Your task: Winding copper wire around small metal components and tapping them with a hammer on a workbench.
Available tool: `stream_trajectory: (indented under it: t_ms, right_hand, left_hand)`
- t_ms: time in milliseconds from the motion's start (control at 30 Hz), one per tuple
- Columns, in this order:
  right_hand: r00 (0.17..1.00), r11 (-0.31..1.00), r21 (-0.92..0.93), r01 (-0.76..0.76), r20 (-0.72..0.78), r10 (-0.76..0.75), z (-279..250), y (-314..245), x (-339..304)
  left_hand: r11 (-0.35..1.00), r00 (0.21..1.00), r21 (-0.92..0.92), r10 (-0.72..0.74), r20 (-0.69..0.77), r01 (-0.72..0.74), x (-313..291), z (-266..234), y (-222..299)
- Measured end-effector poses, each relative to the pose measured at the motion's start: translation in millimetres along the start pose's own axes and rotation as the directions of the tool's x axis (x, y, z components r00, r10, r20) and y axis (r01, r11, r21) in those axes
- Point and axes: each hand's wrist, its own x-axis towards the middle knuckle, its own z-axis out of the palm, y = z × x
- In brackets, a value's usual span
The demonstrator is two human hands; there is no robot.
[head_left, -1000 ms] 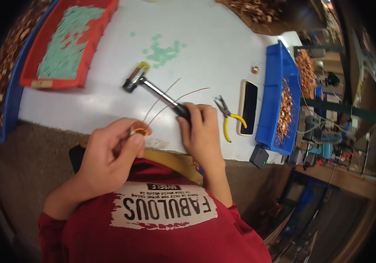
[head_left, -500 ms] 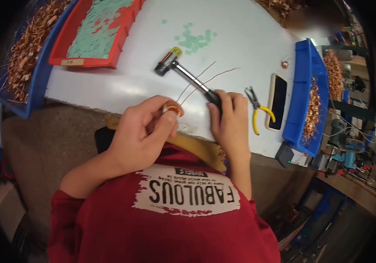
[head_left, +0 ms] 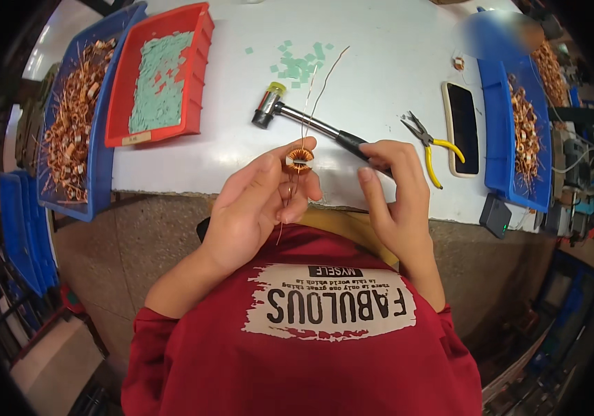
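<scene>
A small ring-shaped coil wound with copper wire (head_left: 300, 154) rests on the fingers of my left hand (head_left: 252, 201), which is turned palm up and curled around it. Two long wire leads rise from the coil over the table, and thinner ends hang down past my fingers. My right hand (head_left: 404, 197) is beside the black grip of a hammer (head_left: 311, 123), its thumb and fingers spread apart around the handle's end. The hammer lies on the table, its yellow-tipped head towards the far left. Yellow-handled pliers (head_left: 426, 139) lie open to the right of that hand.
On the left stand a red tray (head_left: 196, 90) of green squares and a blue bin (head_left: 103, 149) of copper coils. Loose green squares (head_left: 298, 66) lie at the far middle. To the right are a phone (head_left: 462, 128), a single coil (head_left: 458, 64) and another blue bin (head_left: 496, 132).
My left hand has turned palm up, and the coil is tipped with its leads pointing more upward. My right hand has loosened from the hammer handle. The whole view has shifted.
</scene>
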Motion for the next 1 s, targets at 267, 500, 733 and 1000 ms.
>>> stream_trajectory:
  t_ms: [267,500,733,1000]
  right_hand:
    - [0.933,0.698,0.622,-0.355,0.189,0.306,-3.5,-27.1,8.2]
    - [0.889,0.578,0.678,-0.455,0.301,0.346,-7.4,-20.3,16.1]
    - [0.886,0.234,0.890,-0.391,0.294,0.359,-10.8,-9.6,6.5]
    - [0.903,0.627,0.675,-0.389,0.144,0.405,-74.7,10.5,-2.7]
  left_hand:
    - [0.970,0.999,0.243,0.016,0.042,-0.026,9.3,20.6,-6.9]
    - [0.913,0.991,0.406,-0.012,0.136,-0.044,18.5,19.3,-4.3]
    - [0.920,0.993,0.392,-0.052,0.110,0.004,30.9,29.0,-2.4]
    - [0.882,0.996,0.464,0.090,0.000,-0.080,26.2,4.1,-7.5]
